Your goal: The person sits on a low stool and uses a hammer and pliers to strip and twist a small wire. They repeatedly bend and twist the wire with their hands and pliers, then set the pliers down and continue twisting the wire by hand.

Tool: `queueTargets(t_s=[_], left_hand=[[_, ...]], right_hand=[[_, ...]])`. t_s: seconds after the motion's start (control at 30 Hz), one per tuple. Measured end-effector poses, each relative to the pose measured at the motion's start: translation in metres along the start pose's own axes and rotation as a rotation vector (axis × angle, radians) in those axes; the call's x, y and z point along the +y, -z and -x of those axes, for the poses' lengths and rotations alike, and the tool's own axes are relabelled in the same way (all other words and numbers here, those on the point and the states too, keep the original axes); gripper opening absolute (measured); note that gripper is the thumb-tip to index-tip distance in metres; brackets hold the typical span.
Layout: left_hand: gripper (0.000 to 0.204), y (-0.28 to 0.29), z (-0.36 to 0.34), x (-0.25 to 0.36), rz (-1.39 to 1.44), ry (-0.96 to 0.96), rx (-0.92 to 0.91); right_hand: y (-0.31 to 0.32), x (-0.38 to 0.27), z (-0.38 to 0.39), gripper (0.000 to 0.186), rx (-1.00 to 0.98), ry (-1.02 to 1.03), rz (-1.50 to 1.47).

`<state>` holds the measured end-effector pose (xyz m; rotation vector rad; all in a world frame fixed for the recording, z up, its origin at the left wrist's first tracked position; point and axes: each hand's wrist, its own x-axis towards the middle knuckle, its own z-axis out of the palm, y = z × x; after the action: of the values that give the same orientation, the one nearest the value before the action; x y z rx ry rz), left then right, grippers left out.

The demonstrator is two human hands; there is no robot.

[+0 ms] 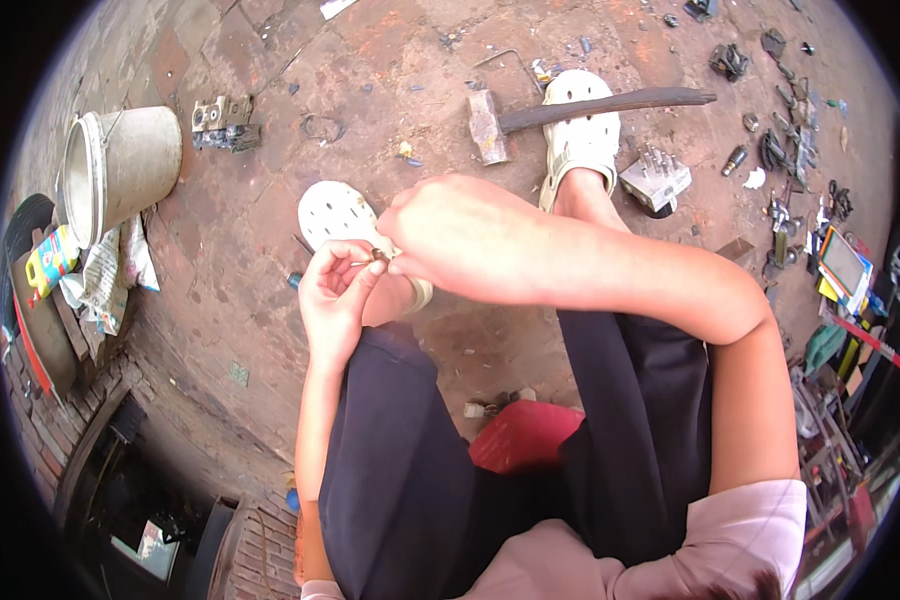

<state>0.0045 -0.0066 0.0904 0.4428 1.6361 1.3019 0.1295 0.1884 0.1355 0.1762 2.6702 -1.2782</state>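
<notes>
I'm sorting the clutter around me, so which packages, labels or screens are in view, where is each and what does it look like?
Yellow carton: far left, below the bucket; boxy, yellow with red and green print.
Printed paper: left, beside the carton; crumpled, white and grey.
Flat box: right edge, among tools; rectangular, pale face with an orange and blue rim; whether it is a screen I cannot tell.

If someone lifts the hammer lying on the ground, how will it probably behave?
The hammer would likely feel head-heavy: its metal block head is thick against the slim dark handle. It looks stiff, and probably will not roll, since the head is squared and lies flat on the brick ground.
</notes>
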Motion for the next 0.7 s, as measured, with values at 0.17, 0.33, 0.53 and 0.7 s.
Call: queueTargets(t_s=[0.17, 0.33, 0.53, 0.7], left_hand=[[0.012, 0.002, -0.003, 0.01, -0.022, -0.071, 0.014], [0.01, -0.003, 0.018, 0.045, -0.221, -0.178, 0.076], [0.011, -0.003, 0.073, 0.101, -0.238, -0.254, 0.052], [0.011, -0.008, 0.108, 0.132, -0.157, -0.317, 0.033]], right_hand=[[0.041, -0.136, 0.081, 0.025, 0.013, 0.12, 0.153], [0.052, -0.22, 0.144, 0.025, 0.153, 0.092, 0.254], [0.049, -0.278, 0.223, 0.026, 0.348, 0.075, 0.253], [0.049, -0.294, 0.286, 0.026, 0.501, 0.048, 0.29]])
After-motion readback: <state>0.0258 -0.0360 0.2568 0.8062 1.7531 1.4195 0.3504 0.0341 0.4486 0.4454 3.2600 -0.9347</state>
